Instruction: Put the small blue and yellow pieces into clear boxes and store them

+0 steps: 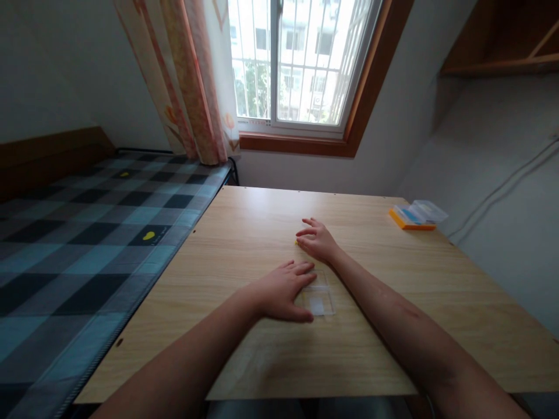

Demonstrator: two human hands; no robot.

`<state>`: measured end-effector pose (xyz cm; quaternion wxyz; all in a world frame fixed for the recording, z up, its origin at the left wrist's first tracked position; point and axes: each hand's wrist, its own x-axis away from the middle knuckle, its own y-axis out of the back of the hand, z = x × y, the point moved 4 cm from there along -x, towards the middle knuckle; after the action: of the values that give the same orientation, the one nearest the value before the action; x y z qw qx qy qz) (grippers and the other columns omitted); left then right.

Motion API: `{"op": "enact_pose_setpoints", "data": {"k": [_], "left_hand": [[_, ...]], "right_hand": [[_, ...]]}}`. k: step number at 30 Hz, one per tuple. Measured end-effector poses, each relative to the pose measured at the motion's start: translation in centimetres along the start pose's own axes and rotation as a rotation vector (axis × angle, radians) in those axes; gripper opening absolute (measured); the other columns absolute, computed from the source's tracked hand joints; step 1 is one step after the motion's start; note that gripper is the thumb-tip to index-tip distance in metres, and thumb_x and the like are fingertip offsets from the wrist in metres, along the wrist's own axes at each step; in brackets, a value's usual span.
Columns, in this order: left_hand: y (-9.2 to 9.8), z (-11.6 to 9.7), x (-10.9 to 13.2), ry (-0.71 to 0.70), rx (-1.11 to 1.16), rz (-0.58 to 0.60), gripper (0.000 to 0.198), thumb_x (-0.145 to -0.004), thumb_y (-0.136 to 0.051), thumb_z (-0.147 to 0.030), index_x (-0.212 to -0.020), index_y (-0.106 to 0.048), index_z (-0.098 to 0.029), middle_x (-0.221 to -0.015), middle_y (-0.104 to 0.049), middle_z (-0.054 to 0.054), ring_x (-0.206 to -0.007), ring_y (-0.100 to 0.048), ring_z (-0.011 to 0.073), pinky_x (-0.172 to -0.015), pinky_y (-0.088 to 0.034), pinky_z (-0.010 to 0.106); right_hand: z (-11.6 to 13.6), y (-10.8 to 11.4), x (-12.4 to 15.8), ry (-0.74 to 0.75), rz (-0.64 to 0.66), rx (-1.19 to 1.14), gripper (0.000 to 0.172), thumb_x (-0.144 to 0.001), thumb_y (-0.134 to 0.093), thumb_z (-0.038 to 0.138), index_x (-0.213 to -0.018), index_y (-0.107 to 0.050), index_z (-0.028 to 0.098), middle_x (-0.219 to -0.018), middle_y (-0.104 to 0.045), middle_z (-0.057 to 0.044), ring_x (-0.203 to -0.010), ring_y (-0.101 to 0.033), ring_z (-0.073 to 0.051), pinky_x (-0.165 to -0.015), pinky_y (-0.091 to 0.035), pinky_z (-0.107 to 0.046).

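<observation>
My left hand (pixel 286 293) lies over the left side of a flat, clear plastic box (pixel 328 295) on the table. Its fingers are stretched out and the thumb stands apart near the box's lower left corner. A pale white patch (pixel 317 305) shows in the box's nearer half; part of the box is hidden under the hand. Farther back, my right hand (pixel 318 240) has its lower fingertips at a small yellow piece (pixel 296 242) at table height, with the other fingers raised and apart. The piece is mostly covered, and its kind is too small to make out.
An orange and clear plastic case (pixel 413 220) sits at the table's back right corner. The wooden table (pixel 209 279) borders a bed with a checked cover (pixel 109 244) on the left. A window (pixel 301 64) and a curtain (pixel 187 75) are behind. A cable (pixel 502 186) runs along the right wall.
</observation>
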<state>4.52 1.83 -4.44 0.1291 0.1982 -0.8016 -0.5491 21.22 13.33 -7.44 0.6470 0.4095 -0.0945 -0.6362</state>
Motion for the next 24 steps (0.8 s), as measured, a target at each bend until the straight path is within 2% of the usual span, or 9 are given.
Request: {"op": "enact_pose_setpoints", "data": {"k": [6,11,15,17,20,22,24], "left_hand": [[-0.1,-0.1,0.1,0.006,-0.001,0.000,0.093,-0.076,-0.072,-0.066,-0.150,-0.047,-0.016,-0.160,-0.040,0.020,-0.146,-0.038,0.0386,-0.124,-0.022,0.052],[0.0,-0.2,0.1,0.006,-0.010,-0.003,0.092,-0.075,-0.073,-0.064,-0.150,-0.047,-0.016,-0.160,-0.040,0.020,-0.146,-0.038,0.0389,-0.123,-0.023,0.052],[0.0,-0.1,0.0,0.004,-0.018,-0.005,0.093,-0.075,-0.073,-0.064,-0.150,-0.047,-0.016,-0.160,-0.039,0.019,-0.145,-0.039,0.0395,-0.123,-0.025,0.051],[0.0,0.0,0.0,0.008,-0.016,-0.001,0.093,-0.075,-0.073,-0.065,-0.150,-0.047,-0.016,-0.160,-0.039,0.019,-0.145,-0.039,0.0398,-0.123,-0.024,0.052],[0.0,0.0,0.0,0.019,-0.020,0.014,0.094,-0.076,-0.072,-0.066,-0.151,-0.046,-0.016,-0.161,-0.037,0.019,-0.147,-0.036,0.0396,-0.124,-0.022,0.053],[0.1,-0.1,0.0,0.020,-0.021,0.024,0.094,-0.077,-0.072,-0.065,-0.151,-0.046,-0.015,-0.162,-0.035,0.020,-0.148,-0.034,0.0391,-0.124,-0.021,0.053],[0.3,-0.3,0.0,0.017,-0.019,0.031,0.093,-0.077,-0.072,-0.065,-0.152,-0.045,-0.015,-0.162,-0.035,0.020,-0.149,-0.033,0.0390,-0.124,-0.021,0.054]], "right_hand": [[0.9,-0.4,0.4,0.099,0.033,0.145,0.017,-0.079,-0.074,0.030,-0.093,-0.084,0.025,-0.144,-0.060,-0.009,-0.144,-0.041,-0.034,-0.121,-0.031,-0.052],[1.5,-0.5,0.6,0.204,-0.003,0.212,0.011,-0.079,-0.075,0.028,-0.086,-0.083,0.025,-0.141,-0.062,-0.009,-0.142,-0.043,-0.034,-0.118,-0.035,-0.054],[1.9,-0.3,0.7,0.285,-0.065,0.168,0.008,-0.080,-0.076,0.023,-0.085,-0.082,0.024,-0.138,-0.064,-0.010,-0.141,-0.045,-0.033,-0.116,-0.038,-0.053],[2.5,0.7,0.8,0.306,-0.163,0.126,0.008,-0.083,-0.075,0.024,-0.088,-0.081,0.023,-0.134,-0.066,-0.011,-0.138,-0.048,-0.031,-0.115,-0.040,-0.052],[4.3,4.0,1.4,0.357,-0.332,0.095,0.007,-0.087,-0.074,0.026,-0.089,-0.080,0.023,-0.125,-0.070,-0.012,-0.126,-0.056,-0.029,-0.110,-0.044,-0.050],[6.1,6.8,2.5,0.432,-0.367,0.102,0.007,-0.089,-0.074,0.028,-0.090,-0.079,0.024,-0.119,-0.072,-0.009,-0.116,-0.060,-0.026,-0.105,-0.046,-0.049],[7.7,9.3,4.3,0.494,-0.332,0.109,0.006,-0.089,-0.074,0.028,-0.093,-0.078,0.025,-0.110,-0.073,-0.008,-0.106,-0.063,-0.024,-0.098,-0.049,-0.046]]}}
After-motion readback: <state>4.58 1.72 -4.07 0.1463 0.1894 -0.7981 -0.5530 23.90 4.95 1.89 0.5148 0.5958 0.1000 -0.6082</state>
